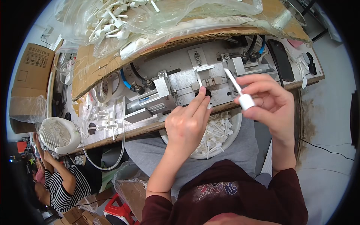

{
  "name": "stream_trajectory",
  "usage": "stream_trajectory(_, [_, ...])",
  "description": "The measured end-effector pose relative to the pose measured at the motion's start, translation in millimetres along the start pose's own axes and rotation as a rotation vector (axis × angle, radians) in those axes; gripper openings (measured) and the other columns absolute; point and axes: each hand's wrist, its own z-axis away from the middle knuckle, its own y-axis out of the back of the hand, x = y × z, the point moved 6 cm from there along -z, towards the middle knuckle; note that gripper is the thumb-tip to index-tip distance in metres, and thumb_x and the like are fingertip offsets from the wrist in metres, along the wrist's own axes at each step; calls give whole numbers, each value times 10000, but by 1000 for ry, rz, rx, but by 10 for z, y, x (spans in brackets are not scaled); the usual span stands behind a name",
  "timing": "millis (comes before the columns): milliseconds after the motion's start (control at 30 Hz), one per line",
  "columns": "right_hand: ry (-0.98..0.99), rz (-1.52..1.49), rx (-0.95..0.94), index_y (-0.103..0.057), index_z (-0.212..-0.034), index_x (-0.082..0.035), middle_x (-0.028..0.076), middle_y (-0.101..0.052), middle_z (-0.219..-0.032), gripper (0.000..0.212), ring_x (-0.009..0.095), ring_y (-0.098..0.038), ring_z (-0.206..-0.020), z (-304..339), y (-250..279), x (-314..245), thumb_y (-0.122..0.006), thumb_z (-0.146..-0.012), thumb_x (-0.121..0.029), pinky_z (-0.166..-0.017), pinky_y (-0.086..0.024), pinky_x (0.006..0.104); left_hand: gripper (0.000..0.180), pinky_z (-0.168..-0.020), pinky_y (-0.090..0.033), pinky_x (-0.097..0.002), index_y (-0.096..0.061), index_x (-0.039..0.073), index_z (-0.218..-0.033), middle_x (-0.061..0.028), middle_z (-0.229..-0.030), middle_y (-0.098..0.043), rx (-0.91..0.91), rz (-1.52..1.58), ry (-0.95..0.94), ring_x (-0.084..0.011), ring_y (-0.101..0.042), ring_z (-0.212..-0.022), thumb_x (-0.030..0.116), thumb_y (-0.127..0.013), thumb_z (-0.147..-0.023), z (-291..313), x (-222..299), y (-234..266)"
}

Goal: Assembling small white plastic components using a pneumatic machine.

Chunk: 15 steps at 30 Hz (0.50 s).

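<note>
My right hand (pixel 268 103) pinches a white applicator cap (pixel 246 101) between thumb and fingers, its thin rod pointing up and left. My left hand (pixel 189 120) reaches over the middle of a metal clamping fixture (pixel 183 92) with its fingers stretched out. Under those fingertips a second white applicator (pixel 199 78) lies in the small metal holder (pixel 215 81), its rod end showing and most of its length covered by the fingers. Below, between my legs, a round white tub (pixel 239 129) holds many white applicators (pixel 217 131).
A cardboard sheet (pixel 101 71) arches over the fixture, with plastic film and loose applicators (pixel 116 22) on top. A black phone (pixel 281 60) lies right. A white fan (pixel 60 135) and clear tubing (pixel 123 138) are left. Another person (pixel 71 183) sits lower left.
</note>
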Motion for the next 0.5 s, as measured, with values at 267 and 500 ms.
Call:
stream_trajectory(267, [443, 903, -91, -687, -1010, -8, 139, -666, -1239, 279, 285, -704, -955, 43, -306, 88, -776, -746, -33, -784, -578, 338, 278, -579, -511, -268, -754, 49, -992, -85, -1016, -753, 106, 241, 64, -182, -677, -656, 122, -849, -741, -41, -66, 454])
stream_trajectory(500, [564, 1165, -164, -668, -911, -42, 142, -704, -1199, 165, 144, -648, -585, 56, -580, 372, -674, -752, -87, -562, -506, 272, 204, -596, -507, -261, -754, 18, -936, -108, -914, -762, 233, 258, 36, -198, -717, -733, 19, -821, -744, 116, -50, 783])
